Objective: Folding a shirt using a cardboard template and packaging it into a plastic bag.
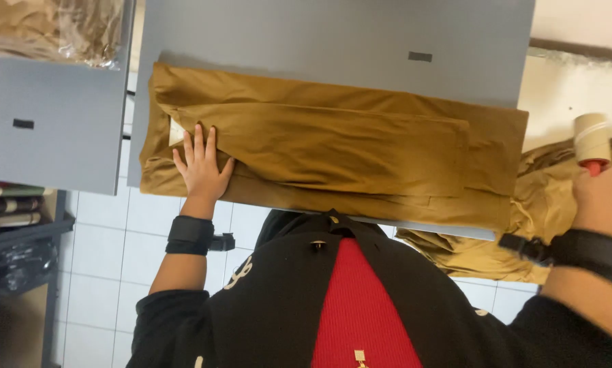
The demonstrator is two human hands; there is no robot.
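Note:
A folded mustard-brown garment [347, 146] lies flat across a grey table [333, 41]. My left hand [201, 163] presses palm-down on the garment's left end, fingers spread, beside a pale tag at its edge. My right hand [599, 197] is raised off to the right of the table, closed around the red handle of a lint roller [591, 140] whose pale roll points upward. Both wrists wear black bands.
A heap of more brown fabric [558, 204] lies to the right, under my right hand. A second grey table [54, 116] stands at left with bagged brown cloth [54, 27] on it. Stacked folded items sit on a shelf [13, 204] at lower left. White tiled floor below.

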